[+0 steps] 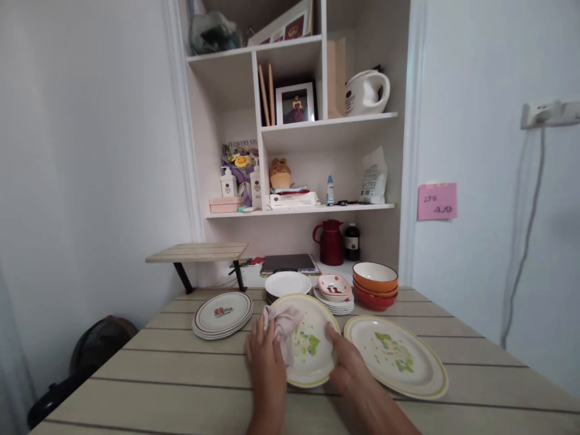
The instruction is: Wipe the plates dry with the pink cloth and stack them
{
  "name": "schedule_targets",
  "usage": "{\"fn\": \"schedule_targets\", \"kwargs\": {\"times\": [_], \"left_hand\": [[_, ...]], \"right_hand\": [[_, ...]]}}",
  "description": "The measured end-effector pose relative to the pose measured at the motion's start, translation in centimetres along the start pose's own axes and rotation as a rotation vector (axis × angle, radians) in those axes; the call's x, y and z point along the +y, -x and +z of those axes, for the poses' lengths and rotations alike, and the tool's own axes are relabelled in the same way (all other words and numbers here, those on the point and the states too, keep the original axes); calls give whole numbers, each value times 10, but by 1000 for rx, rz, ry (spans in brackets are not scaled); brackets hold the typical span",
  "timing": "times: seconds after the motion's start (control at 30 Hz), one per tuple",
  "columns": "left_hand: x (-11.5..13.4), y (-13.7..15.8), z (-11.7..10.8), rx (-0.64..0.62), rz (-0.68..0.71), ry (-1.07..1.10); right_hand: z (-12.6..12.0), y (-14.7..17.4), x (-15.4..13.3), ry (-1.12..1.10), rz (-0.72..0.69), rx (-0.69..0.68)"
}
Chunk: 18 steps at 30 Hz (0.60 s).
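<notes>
A cream oval plate (312, 338) with a yellow rim and a green leafy print is tilted up above the table in front of me. My right hand (347, 359) grips its right rim, thumb on the face and the other fingers hidden behind. With my left hand (266, 347) I hold a pale pink cloth (285, 323) against the plate's left side. A matching oval plate (421, 377) lies just right of my right hand. Left of my left hand sits a stack of white plates (217, 311) with a red print on top.
Behind the held plate stand white round plates (287, 282), small pink-patterned bowls (334, 285) on stacked dishes, and orange and red bowls (375, 278). A small raised wooden shelf (194, 252) stands at back left. A red thermos jug (331, 244) and dark bottle (352, 241) are farther back.
</notes>
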<state>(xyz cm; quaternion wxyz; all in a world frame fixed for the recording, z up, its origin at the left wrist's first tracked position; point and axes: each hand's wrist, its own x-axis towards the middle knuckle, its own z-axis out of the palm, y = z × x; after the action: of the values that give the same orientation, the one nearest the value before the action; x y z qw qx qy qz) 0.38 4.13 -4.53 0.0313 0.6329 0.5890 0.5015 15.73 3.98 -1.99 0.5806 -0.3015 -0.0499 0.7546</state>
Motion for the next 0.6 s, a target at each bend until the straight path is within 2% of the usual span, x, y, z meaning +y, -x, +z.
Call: {"fn": "schedule_targets", "kwargs": {"times": [0.1,0.17,0.33,0.6], "left_hand": [[11,5,-2,-52,106,-241],[20,9,-2,-105,182,-314],[35,18,6,-249,418,-280],[35,20,11,-144,516,-221]], "right_hand": [[-1,-2,3,44,-89,-19],[-1,-3,5,81,-161,-31],[0,-3,9,103,-226,-49],[4,5,5,125,-166,-103]]}}
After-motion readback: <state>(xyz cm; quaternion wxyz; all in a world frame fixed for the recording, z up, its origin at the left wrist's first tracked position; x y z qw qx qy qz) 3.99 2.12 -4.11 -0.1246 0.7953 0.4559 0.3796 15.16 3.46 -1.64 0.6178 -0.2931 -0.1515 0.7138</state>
